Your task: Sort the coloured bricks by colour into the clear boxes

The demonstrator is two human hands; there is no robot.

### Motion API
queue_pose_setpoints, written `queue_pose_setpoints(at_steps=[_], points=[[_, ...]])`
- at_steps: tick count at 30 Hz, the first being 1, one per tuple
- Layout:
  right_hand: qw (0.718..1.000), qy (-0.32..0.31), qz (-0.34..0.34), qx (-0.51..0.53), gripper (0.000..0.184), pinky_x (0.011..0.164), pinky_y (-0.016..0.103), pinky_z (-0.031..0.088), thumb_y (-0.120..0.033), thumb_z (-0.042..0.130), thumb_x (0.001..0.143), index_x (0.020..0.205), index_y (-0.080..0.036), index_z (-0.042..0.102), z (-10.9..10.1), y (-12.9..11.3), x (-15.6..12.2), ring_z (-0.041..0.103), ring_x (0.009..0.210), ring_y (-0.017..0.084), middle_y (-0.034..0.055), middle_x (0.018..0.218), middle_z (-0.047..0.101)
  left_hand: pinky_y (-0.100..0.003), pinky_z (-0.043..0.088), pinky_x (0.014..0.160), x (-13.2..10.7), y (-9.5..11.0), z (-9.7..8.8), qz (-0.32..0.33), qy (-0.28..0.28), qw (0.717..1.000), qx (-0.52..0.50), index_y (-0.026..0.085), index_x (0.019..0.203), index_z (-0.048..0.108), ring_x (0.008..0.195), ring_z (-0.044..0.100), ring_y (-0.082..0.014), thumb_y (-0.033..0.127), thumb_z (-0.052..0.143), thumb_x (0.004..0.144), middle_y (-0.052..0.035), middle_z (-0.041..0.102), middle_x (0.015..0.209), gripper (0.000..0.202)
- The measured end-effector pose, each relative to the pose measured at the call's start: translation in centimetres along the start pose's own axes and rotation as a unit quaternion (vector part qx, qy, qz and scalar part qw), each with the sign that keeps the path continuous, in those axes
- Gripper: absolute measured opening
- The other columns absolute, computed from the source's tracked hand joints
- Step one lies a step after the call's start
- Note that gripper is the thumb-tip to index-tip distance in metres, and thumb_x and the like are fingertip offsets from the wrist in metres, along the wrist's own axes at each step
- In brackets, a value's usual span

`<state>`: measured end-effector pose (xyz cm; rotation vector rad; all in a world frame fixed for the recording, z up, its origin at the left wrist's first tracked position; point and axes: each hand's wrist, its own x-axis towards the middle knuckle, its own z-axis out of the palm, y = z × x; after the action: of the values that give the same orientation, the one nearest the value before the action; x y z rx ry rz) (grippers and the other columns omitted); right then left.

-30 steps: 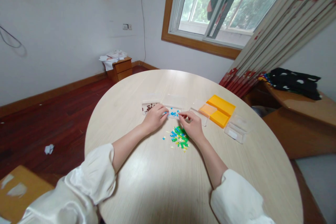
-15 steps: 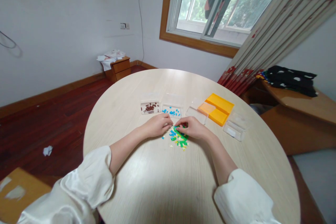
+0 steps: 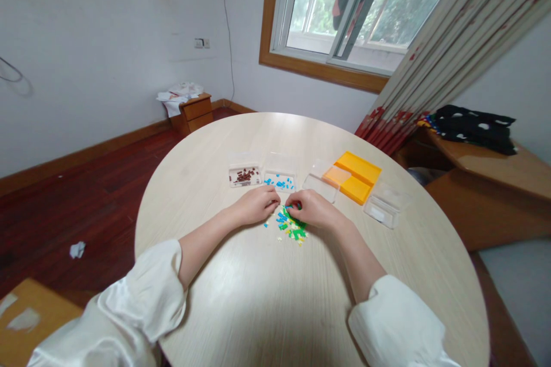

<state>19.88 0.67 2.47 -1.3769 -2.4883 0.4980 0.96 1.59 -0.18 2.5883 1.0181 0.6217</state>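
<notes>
A loose pile of small toy building bricks (image 3: 284, 226) in green, blue, yellow and cream lies on the round table. My left hand (image 3: 259, 205) rests at the pile's left edge, its fingers curled together; what they hold, if anything, is too small to tell. Over the pile's upper right side bends my right hand (image 3: 313, 209), with thumb and fingers pinched close to a bit of blue. It covers part of the pile. Just beyond my hands stand a clear box of brown bricks (image 3: 245, 175) and a clear box of blue bricks (image 3: 279, 183).
Farther right are a clear plastic box (image 3: 319, 188), a yellow two-part tray (image 3: 360, 176) and another clear box (image 3: 382, 213). The pale wooden table (image 3: 241, 304) has a curved edge. A side desk with dark cloth (image 3: 473, 129) stands at the right.
My right hand has stayed over the pile, and a small gap has widened between the fingertips of both hands. The whole view has shifted slightly.
</notes>
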Motion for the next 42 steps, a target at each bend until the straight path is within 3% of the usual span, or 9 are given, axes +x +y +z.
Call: queue_pose_setpoints(at_steps=[27,31,36,42], points=[[0.996,-0.037,0.056,-0.054,0.018,0.054,0.022,0.029,-0.023,0.051,0.080,0.081,-0.015,0.067,-0.6,-1.3,-0.2,0.050,0.057,0.011,0.0032,0.065,0.062,-0.028,0.043,0.077,0.1,0.0,-0.1,-0.028,0.019,0.999,0.014,0.014,0.086,0.064,0.085,0.056,-0.0178,0.015,0.043,0.085,-0.0067,0.060,0.086,0.021],[0.998,-0.032,0.052,0.006,0.016,0.053,0.022,0.029,-0.022,0.051,0.078,0.076,-0.015,0.065,-0.6,-0.9,-0.1,0.045,0.055,0.010,0.0001,0.060,0.056,-0.028,0.043,0.076,0.1,-0.1,-0.2,-0.031,0.022,0.999,0.013,0.014,0.086,0.064,0.084,0.055,-0.0176,0.016,0.043,0.085,-0.0065,0.059,0.086,0.020],[0.982,0.002,0.057,0.181,0.018,0.048,0.020,0.027,-0.028,0.052,0.075,0.074,-0.014,0.062,-0.1,0.6,0.0,0.038,0.050,0.008,-0.0048,0.053,0.043,-0.028,0.043,0.076,0.1,0.0,-0.4,-0.036,0.020,0.999,0.015,0.014,0.087,0.064,0.084,0.055,-0.0174,0.014,0.044,0.084,-0.0065,0.059,0.086,0.020],[0.947,0.103,0.087,0.291,0.023,0.047,0.022,0.027,-0.035,0.056,0.071,0.075,-0.013,0.061,0.6,1.6,0.4,0.037,0.047,0.008,-0.0058,0.052,0.043,-0.027,0.043,0.075,0.1,0.1,-0.3,-0.037,0.019,0.999,0.020,0.014,0.086,0.064,0.083,0.055,-0.0168,0.015,0.044,0.084,-0.0061,0.059,0.085,0.020]])
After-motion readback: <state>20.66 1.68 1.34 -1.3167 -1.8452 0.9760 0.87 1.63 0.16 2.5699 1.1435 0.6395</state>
